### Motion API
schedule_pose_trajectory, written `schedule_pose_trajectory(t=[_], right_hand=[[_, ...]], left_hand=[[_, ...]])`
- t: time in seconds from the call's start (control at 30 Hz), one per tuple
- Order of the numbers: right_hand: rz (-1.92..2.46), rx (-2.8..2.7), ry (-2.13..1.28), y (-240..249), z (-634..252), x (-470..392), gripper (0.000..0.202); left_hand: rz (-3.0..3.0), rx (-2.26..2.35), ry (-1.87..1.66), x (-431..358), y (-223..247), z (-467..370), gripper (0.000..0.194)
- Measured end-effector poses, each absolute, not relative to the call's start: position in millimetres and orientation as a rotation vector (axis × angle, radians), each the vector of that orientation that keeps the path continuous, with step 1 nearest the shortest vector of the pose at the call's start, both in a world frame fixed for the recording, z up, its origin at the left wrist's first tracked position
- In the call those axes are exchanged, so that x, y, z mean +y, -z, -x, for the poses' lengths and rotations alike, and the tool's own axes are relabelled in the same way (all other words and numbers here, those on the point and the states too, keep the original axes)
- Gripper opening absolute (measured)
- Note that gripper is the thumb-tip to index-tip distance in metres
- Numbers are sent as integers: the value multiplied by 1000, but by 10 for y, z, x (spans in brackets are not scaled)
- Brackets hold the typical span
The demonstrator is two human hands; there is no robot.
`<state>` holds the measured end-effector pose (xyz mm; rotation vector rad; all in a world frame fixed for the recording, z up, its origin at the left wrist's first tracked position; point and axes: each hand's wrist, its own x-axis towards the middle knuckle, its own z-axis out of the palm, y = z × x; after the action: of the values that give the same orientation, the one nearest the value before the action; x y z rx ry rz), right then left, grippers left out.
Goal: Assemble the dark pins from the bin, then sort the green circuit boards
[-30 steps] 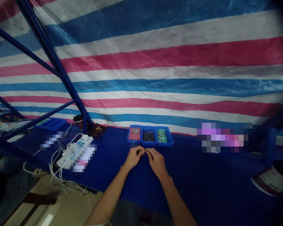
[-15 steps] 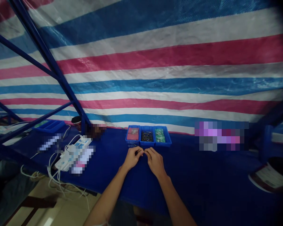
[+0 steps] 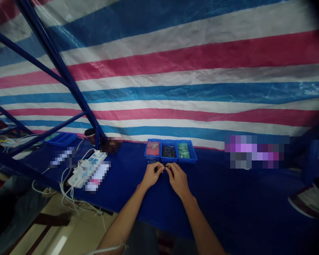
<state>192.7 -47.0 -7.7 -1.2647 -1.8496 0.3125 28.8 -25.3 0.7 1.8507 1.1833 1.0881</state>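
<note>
Thumb and fingers of my left hand (image 3: pixel 152 174) are pinched together. My right hand (image 3: pixel 177 177) makes a like pinch just beside it, fingertips almost meeting. Between the fingertips shows a tiny thin piece (image 3: pixel 165 167), too small to name. Right beyond my hands stand three joined blue bins. Pink-red material lies in the left bin (image 3: pixel 145 156), many dark screw-like metal pieces (image 3: pixel 169 151) fill the middle one, and green-and-white small packets or boards (image 3: pixel 183 150) lie in the right one.
A white power strip (image 3: pixel 87 169) with tangled white cables (image 3: pixel 66 193) lies on the blue table (image 3: pixel 122 180) at left. Farther left are a blue tray (image 3: pixel 61 139) and a dark cup (image 3: pixel 89 133). A blue metal frame (image 3: pixel 77 94) slants upward. A labelled round container (image 3: pixel 307 200) stands at right.
My fingertips have drawn slightly apart, and a tiny thin piece now shows between them. The whole view has shifted a little, with the bins sitting farther right.
</note>
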Motion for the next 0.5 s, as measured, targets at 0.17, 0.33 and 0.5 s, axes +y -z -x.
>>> schedule_pose_trajectory(t=[0.17,0.33,0.5], right_hand=[[1256,-1814,-314,100,-1945,-464,25],[1298,-1826,-293,124,-1945,-452,24],[1328,-1833,-317,153,-1953,-439,27]], left_hand=[[-1859,1173,-1067,-260,-13,-293,31],[-1872,1162,-1052,-269,-17,-304,30],[-1873,1180,-1061,-264,-3,-303,30]])
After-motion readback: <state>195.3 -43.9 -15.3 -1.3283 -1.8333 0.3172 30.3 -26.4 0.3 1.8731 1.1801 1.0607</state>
